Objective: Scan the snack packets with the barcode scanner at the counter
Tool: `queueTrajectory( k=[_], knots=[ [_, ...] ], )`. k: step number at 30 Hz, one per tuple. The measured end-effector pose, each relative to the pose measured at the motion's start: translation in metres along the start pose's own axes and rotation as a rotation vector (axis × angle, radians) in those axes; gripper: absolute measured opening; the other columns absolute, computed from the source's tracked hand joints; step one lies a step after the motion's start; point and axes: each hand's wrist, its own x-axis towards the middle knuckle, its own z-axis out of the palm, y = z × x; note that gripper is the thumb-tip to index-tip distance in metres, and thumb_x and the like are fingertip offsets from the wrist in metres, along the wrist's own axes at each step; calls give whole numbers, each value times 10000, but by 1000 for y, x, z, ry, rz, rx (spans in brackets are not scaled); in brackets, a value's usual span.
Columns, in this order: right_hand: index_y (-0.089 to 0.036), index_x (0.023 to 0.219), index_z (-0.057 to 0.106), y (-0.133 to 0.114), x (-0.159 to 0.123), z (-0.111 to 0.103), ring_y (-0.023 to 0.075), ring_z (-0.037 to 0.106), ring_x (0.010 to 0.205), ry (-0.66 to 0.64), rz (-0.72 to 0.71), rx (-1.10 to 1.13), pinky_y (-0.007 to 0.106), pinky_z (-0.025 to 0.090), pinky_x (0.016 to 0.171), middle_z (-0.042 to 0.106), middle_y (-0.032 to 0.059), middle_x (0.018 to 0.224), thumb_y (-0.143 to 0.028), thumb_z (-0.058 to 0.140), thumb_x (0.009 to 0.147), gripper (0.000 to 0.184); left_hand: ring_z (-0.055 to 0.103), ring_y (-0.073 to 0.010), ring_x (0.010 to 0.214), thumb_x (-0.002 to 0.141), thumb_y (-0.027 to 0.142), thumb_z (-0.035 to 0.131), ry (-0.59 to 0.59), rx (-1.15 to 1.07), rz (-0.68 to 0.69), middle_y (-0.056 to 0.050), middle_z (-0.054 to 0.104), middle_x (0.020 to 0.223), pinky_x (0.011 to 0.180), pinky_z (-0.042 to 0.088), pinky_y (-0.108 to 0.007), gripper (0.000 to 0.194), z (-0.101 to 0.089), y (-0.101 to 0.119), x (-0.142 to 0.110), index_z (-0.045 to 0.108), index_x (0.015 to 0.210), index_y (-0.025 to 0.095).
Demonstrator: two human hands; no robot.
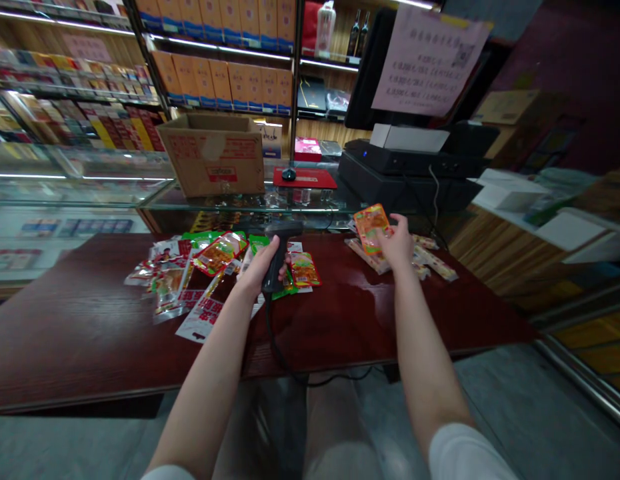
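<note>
A cardboard box (pixel 215 160) stands on the glass counter (pixel 317 201), left of a red mat (pixel 313 179) bearing a mouse (pixel 289 174).

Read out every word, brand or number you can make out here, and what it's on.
Nothing reads clearly enough to quote.
Paper sign on the screen: several lines and a square code, blurred.
Cardboard box: red print, blurred.
White packet: red characters, blurred.
Orange packet in the right hand: too small.
Orange boxes: too small.
</note>
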Motion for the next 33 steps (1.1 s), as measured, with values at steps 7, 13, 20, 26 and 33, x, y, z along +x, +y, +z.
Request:
queueTrajectory(
  k=[7,13,20,26,33],
  knots=[
    [-144,1113,666,33,26,-18,374,588,1072,-101,89,-443,505,406,935,668,215,1106,-333,573,830,353,481,-69,400,857,661,593,23,22,-25,0,618,641,365,378,-196,499,2,2,-1,571,824,163],
    [-154,1140,631,19,2,-3,376,528,1160,-66,-84,-345,528,378,981,601,220,1231,-368,591,834,375,482,-72,411,854,667,597,36,29,10,-8,634,654,376,390,-204,499,-1,4,-1,577,844,169],
    [-199,1148,529,-38,-89,72,353,618,1069,-555,-32,-22,529,445,933,682,178,1100,-600,756,708,637,521,-99,399,825,660,643,75,160,41,-9,632,607,366,398,-218,518,-10,12,-4,575,912,153],
    [-194,974,513,-69,-102,117,468,504,1187,-611,106,-65,671,340,961,630,258,1174,-633,893,527,733,543,-106,401,853,572,672,123,276,0,-32,677,661,364,422,-217,435,-13,33,-2,558,907,156],
    [-160,850,535,-77,-82,141,455,481,1185,-639,194,-28,681,345,933,594,209,1088,-355,992,353,703,519,-97,403,840,606,659,42,202,25,-21,651,654,373,398,-219,461,-17,12,-7,568,909,160]
  ],
)
